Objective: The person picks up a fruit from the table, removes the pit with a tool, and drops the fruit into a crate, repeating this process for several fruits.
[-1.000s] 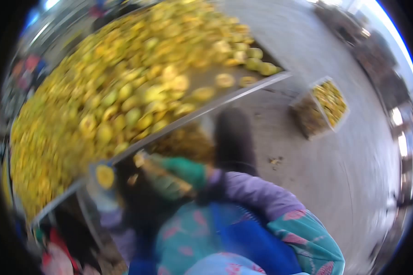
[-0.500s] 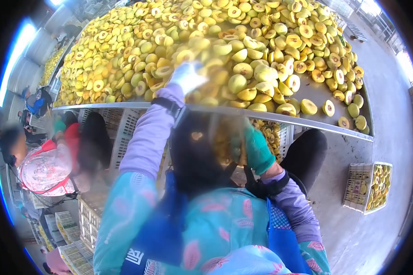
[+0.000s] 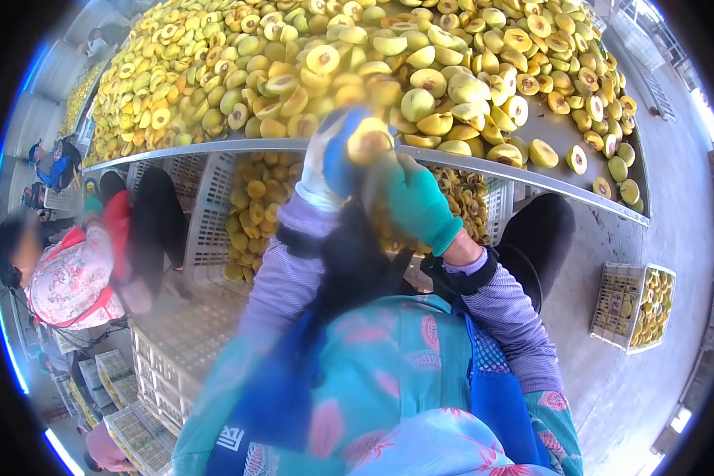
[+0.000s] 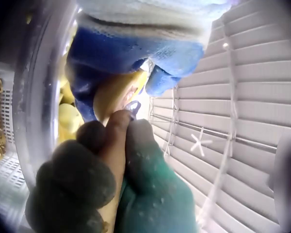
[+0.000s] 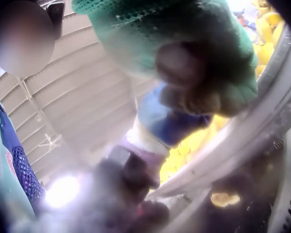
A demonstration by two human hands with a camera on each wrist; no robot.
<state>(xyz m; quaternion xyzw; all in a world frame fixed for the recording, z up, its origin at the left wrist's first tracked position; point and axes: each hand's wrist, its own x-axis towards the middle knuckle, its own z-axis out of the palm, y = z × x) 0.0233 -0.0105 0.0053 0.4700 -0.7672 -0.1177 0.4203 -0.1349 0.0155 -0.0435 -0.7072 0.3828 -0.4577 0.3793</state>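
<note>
Smooth wooden handle [image 4: 115, 162]; metal table rim [image 3: 246, 146]; plastic crate [image 3: 613, 308].

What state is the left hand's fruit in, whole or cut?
Cut: in the head view, the fruit in the left hand shows its flat face and brownish centre.

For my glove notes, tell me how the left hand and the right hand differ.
The left hand wears a blue-and-white glove; the right hand wears a green one. The left hand holds a halved fruit; the right hand grips a tan-handled tool. Both are gloved.
</note>
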